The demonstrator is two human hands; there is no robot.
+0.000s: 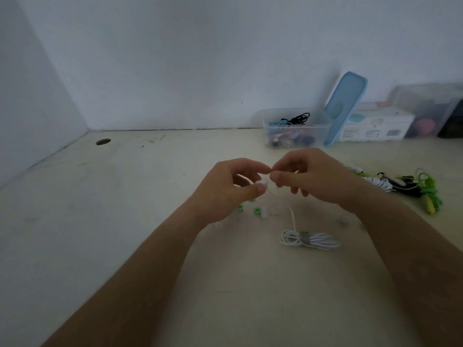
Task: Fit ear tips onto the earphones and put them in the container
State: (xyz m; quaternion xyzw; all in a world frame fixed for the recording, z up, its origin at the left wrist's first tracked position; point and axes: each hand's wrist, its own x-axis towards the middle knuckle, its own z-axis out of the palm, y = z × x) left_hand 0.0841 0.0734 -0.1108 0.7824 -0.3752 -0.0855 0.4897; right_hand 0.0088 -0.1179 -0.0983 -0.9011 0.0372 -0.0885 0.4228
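My left hand pinches a white earbud between thumb and fingers, above the middle of the table. My right hand meets it from the right, thumb and forefinger pinched together at the earbud; what they hold is too small to tell. The white earphone cable hangs down to a coiled bundle lying on the table. Loose green ear tips and whitish ear tips lie below my hands. A clear container with several earphones inside stands at the back.
A blue lid leans against the container. White box and clear bins stand at the back right. A pile of green, white and black earphones lies at right. A cable hole sits at the back left.
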